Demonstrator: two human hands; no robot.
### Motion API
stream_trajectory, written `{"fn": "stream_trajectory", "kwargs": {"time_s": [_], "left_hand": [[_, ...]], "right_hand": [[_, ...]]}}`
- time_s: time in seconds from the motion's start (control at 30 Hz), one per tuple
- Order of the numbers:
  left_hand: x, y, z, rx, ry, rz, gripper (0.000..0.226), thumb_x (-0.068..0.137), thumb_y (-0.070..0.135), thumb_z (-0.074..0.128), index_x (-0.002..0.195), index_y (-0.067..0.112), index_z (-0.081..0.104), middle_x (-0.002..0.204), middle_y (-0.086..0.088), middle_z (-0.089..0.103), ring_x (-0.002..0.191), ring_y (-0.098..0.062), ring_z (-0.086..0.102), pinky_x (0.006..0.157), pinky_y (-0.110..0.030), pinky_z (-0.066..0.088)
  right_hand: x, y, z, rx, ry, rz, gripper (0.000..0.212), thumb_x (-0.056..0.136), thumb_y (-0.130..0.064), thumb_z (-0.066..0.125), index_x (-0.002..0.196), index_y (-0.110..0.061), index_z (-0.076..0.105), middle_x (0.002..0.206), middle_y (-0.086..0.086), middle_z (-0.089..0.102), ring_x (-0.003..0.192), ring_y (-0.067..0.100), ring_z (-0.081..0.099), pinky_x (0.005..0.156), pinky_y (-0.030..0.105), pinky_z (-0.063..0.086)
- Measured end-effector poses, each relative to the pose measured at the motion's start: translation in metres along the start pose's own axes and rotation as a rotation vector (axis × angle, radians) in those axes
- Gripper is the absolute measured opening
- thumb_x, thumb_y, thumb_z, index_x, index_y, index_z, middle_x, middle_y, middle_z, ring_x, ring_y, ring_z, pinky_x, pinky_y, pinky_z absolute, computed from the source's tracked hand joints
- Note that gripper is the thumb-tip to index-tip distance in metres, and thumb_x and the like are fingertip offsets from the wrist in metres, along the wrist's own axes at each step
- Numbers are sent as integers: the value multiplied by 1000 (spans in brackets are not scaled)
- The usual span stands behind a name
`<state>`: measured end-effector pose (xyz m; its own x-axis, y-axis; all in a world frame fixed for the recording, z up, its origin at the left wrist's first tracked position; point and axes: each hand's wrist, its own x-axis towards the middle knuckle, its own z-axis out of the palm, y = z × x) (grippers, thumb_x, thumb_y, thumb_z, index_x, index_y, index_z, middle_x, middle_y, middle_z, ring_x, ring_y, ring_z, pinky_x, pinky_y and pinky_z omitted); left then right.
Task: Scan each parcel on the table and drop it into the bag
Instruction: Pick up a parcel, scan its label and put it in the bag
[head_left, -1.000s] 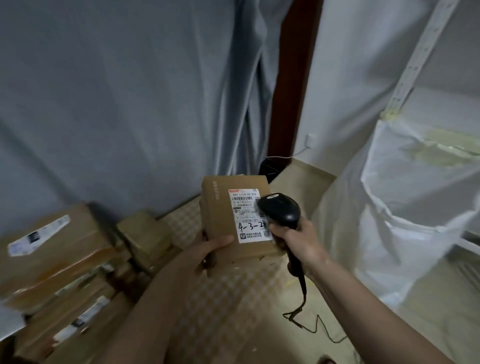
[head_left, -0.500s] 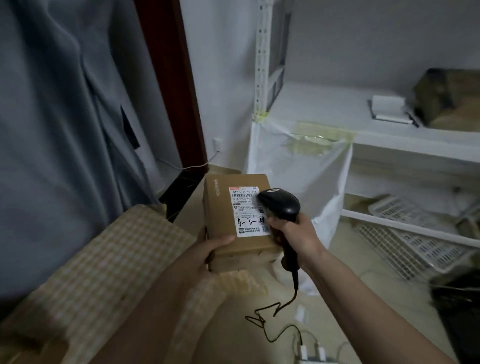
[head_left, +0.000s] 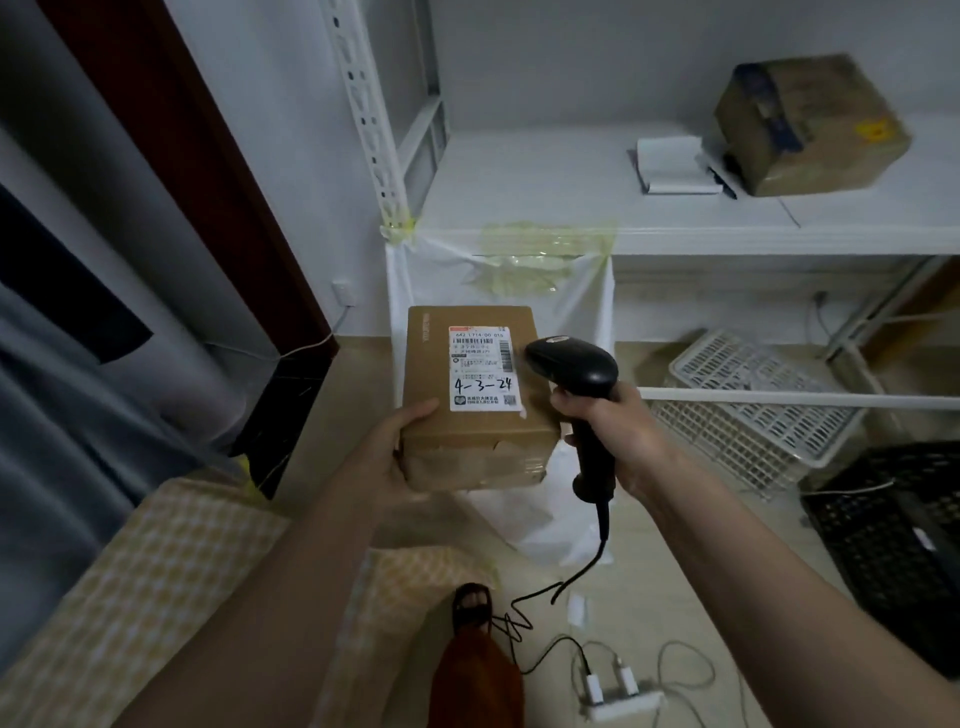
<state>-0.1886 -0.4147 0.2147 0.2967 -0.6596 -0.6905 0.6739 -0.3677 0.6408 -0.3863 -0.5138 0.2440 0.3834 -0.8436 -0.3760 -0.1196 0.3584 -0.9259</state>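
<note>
My left hand (head_left: 387, 457) grips a brown cardboard parcel (head_left: 431, 374) from its lower left corner, label side up, with "4-3-24" handwritten on the white label. My right hand (head_left: 618, 431) grips the handle of a black barcode scanner (head_left: 574, 364), whose head points at the label from the right. Behind the parcel hangs the white plastic bag (head_left: 571, 291), taped with yellow tape to the white shelf. The parcel is held in front of the bag, above the floor.
A white shelf (head_left: 545, 197) carries a notepad and a taped cardboard box (head_left: 810, 124). White (head_left: 748, 410) and black (head_left: 893, 540) crates sit at the lower right. The checked table cloth (head_left: 145, 587) is at lower left. A power strip (head_left: 618, 701) and cables lie on the floor.
My view has swung right, from the table with its stacked parcels to the bag and shelf. Both hands carried the parcel and scanner along, and the scanner head has drawn slightly away from the label.
</note>
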Motion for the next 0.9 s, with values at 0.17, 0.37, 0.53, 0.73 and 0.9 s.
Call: {"fn": "stream_trajectory", "kwargs": {"time_s": [0.17,0.37,0.53,0.73,0.9], "left_hand": [[75,53,26,87,20,-33,32,78,32,73,107,19,68,97,-3,73,91,-24,66,69,-39,48],[189,98,45,212,32,-168,25,80,35,73,94,18,60,94,-9,62,89,-26,58,81,-40,47],[297,90,35,295,93,-320,57,61,47,85,108,22,67,99,-6,70,93,-26,65,77,-36,51],[374,41,19,457,181,-424,43,80,26,78,115,9,59,104,-13,66,86,-28,62,75,-40,53],[413,3,7,546,211,-476,93,59,40,87,137,7,49,130,-10,57,113,-31,56,98,-40,47]], "right_hand": [[63,-10,0,43,99,30,12,83,-6,68,91,-14,64,89,11,63,86,28,59,82,41,52],[166,-6,25,86,148,141,10,83,-5,67,91,-11,66,84,12,65,81,26,60,78,38,50],[242,23,41,96,192,257,9,80,-5,68,85,-12,70,77,8,68,81,27,63,77,39,49],[287,71,41,154,221,391,8,86,-4,63,92,-7,66,75,6,70,67,18,67,55,24,49],[303,99,39,142,249,473,7,86,-4,62,92,-7,65,85,16,67,80,28,62,67,32,48]]}}
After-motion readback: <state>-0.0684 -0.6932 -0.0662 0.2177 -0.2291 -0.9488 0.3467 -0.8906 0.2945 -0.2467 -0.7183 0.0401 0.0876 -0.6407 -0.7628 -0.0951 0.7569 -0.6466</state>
